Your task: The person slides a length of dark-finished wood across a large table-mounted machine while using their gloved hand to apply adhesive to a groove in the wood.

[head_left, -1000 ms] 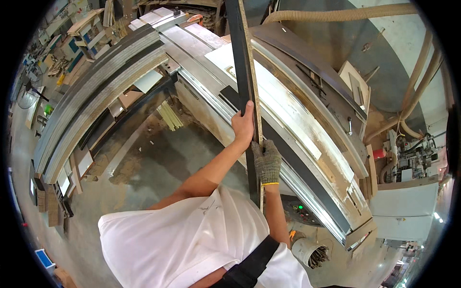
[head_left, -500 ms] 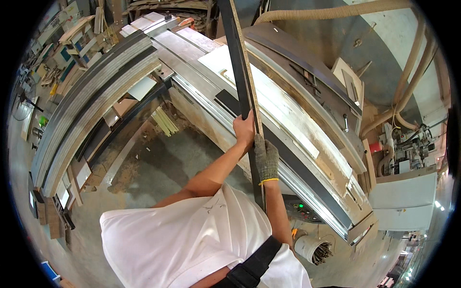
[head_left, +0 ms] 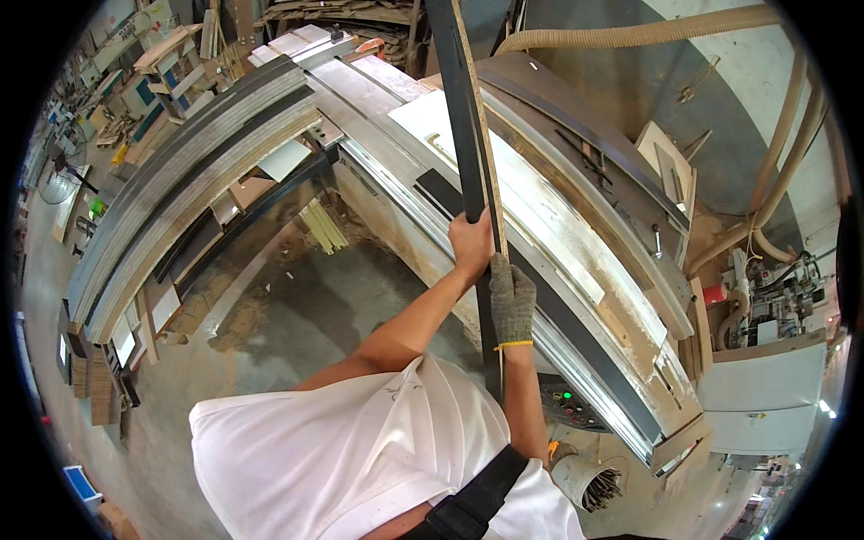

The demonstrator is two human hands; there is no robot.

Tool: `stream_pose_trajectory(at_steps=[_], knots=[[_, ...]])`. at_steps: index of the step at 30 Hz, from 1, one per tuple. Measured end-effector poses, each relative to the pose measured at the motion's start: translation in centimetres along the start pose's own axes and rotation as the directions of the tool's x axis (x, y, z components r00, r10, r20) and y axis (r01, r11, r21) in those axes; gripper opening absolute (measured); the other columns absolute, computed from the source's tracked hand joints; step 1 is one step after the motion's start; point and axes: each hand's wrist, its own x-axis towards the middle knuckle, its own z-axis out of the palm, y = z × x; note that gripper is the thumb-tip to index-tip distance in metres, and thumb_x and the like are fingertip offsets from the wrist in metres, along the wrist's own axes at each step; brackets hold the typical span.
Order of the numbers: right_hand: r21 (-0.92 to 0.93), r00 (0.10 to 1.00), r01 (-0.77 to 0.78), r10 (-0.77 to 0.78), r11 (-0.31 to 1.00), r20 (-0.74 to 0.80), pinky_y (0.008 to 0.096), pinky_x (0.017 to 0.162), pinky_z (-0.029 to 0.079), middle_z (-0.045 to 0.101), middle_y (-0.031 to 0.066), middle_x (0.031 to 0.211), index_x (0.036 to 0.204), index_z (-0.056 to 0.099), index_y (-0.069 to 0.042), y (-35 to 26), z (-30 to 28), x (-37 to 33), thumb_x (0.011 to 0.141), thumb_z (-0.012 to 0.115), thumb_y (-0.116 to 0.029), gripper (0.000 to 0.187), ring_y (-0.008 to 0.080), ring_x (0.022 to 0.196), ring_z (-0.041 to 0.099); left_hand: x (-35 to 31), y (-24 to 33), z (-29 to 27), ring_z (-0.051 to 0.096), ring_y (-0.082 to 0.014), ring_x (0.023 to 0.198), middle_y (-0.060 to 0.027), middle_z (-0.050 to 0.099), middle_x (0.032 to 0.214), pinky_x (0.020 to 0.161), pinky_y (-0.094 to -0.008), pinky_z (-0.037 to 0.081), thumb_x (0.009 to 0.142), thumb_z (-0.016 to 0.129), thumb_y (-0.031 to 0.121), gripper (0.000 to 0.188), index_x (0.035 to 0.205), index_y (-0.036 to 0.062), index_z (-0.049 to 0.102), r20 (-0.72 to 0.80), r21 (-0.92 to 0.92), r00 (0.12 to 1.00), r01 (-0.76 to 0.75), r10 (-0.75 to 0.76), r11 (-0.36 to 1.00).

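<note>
Long narrow dark board strips (head_left: 461, 108) with a raw chipboard edge stand out in front of me, running from my body up past the top of the picture. My bare left hand (head_left: 472, 245) is closed around them at about mid-length. Just nearer to me, my right hand (head_left: 513, 301), in a grey knitted glove with a yellow cuff, grips the same strips from the right side. Its fingertips are partly hidden. Beneath the strips lies a panel saw table (head_left: 378, 135), with a short black piece (head_left: 439, 191) on it beside my left hand.
A curved-looking stack of long boards (head_left: 193, 162) stands at left. Pale yellow strips (head_left: 322, 225) lie on the floor. A control panel with a green light (head_left: 569, 396) and a bucket of sticks (head_left: 585, 481) are at right. A ribbed hose (head_left: 639, 34) crosses the far right.
The whole scene has shifted slightly right and down as my head moved. Both hands keep their hold on the strips, with little visible change in grip.
</note>
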Motion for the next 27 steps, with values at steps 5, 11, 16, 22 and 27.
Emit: stream_pose_trajectory(at_steps=[5, 11, 16, 22, 27], knots=[[0.052, 0.996, 0.036, -0.032, 0.998, -0.082, 0.0331, 0.058, 0.043, 0.057, 0.0029, 0.066, 0.090, 0.071, 0.004, -4.6, -4.5, -0.9, 0.100, 0.063, -0.035, 0.040, 0.0120, 0.063, 0.049, 3.1, 0.4, -5.7, 0.062, -0.0210, 0.068, -0.0106, 0.068, 0.075, 0.065, -0.0410, 0.049, 0.085, 0.078, 0.039, 0.051, 0.084, -0.0104, 0.067, -0.306, 0.183, 0.952, 0.062, -0.003, 0.981], [0.185, 0.971, -0.191, 0.213, 0.964, -0.107, 0.0255, 0.056, 0.041, 0.062, -0.0032, 0.075, 0.102, 0.072, -0.005, -2.9, -13.9, -2.2, 0.097, 0.070, -0.030, 0.025, 0.0088, 0.062, 0.052, 4.4, 0.4, -7.0, 0.060, -0.0185, 0.070, -0.0111, 0.069, 0.077, 0.069, -0.0400, 0.049, 0.083, 0.082, 0.037, 0.052, 0.090, -0.0128, 0.070, -0.364, 0.188, 0.909, -0.144, 0.205, 0.972], [0.351, 0.893, -0.101, 0.240, 0.931, -0.380, 0.0203, 0.046, 0.033, 0.053, -0.0079, 0.070, 0.089, 0.064, -0.010, 5.4, -24.7, -8.4, 0.097, 0.069, -0.023, 0.016, 0.0018, 0.054, 0.045, 7.4, 3.4, -10.6, 0.061, -0.0212, 0.082, -0.0153, 0.071, 0.096, 0.075, -0.0394, 0.050, 0.086, 0.078, 0.038, 0.056, 0.097, -0.0160, 0.068, -0.499, 0.191, 0.821, -0.208, 0.278, 0.959], [0.306, 0.554, -0.173, 0.349, 0.936, -0.756, 0.0242, 0.040, 0.025, 0.042, -0.0053, 0.056, 0.077, 0.056, -0.015, 7.4, -30.5, -17.6, 0.098, 0.067, -0.031, 0.029, 0.0051, 0.044, 0.037, 6.3, 8.4, -13.3, 0.059, -0.0264, 0.093, -0.0125, 0.065, 0.104, 0.086, -0.0437, 0.049, 0.089, 0.072, 0.047, 0.058, 0.106, -0.0075, 0.065, -0.530, -0.215, 0.847, -0.112, -0.020, 0.970], [0.211, 0.355, -0.221, 0.281, 0.952, -0.892, 0.0263, 0.043, 0.025, 0.038, -0.0051, 0.058, 0.073, 0.056, -0.015, 7.7, -34.7, -22.9, 0.098, 0.066, -0.031, 0.032, 0.0068, 0.047, 0.037, 5.5, 9.8, -15.2, 0.061, -0.0326, 0.113, -0.0171, 0.057, 0.135, 0.099, -0.0498, 0.050, 0.091, 0.063, 0.056, 0.079, 0.139, -0.0055, 0.049, -0.413, -0.271, 0.909, -0.175, 0.049, 0.947]])
